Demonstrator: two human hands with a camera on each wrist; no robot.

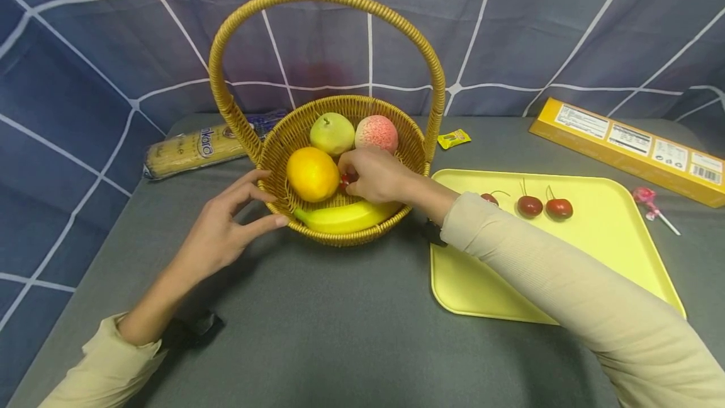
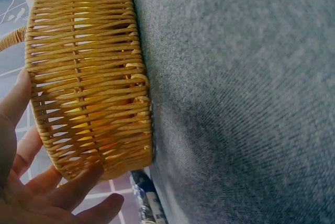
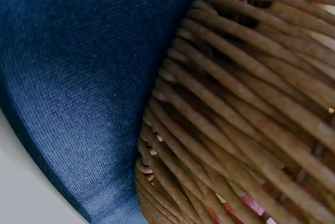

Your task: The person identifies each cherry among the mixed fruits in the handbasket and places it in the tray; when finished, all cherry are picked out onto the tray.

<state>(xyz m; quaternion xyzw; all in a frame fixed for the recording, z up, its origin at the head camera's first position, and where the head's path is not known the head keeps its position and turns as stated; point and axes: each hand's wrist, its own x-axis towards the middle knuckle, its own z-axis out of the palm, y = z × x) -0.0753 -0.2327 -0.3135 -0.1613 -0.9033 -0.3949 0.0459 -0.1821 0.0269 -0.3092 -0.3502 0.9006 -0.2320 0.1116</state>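
Observation:
A wicker basket (image 1: 345, 241) with a tall handle holds a green pear-like fruit (image 1: 332, 134), a pink peach (image 1: 376, 133), an orange (image 1: 313, 174) and a banana (image 1: 345, 216). Reaching inside it, my right hand (image 1: 374, 174) pinches a red cherry (image 1: 347, 181) between thumb and fingers, low beside the orange. The cherry is partly hidden by the hand. My left hand (image 1: 226, 222) rests at the basket's left side, fingers spread and fingertips at the rim. In the left wrist view its fingers (image 2: 78, 187) lie along the woven wall. The right wrist view shows only the basket's outside weave (image 3: 246, 109) and cloth.
Right of the basket is a yellow tray (image 1: 589, 269) with several stemmed cherries (image 1: 529, 206), partly under my right sleeve. A pasta packet (image 1: 198, 148) lies behind left. A yellow-wrapped sweet (image 1: 454, 138), an orange box (image 1: 629, 147) and a lollipop (image 1: 646, 196) lie right.

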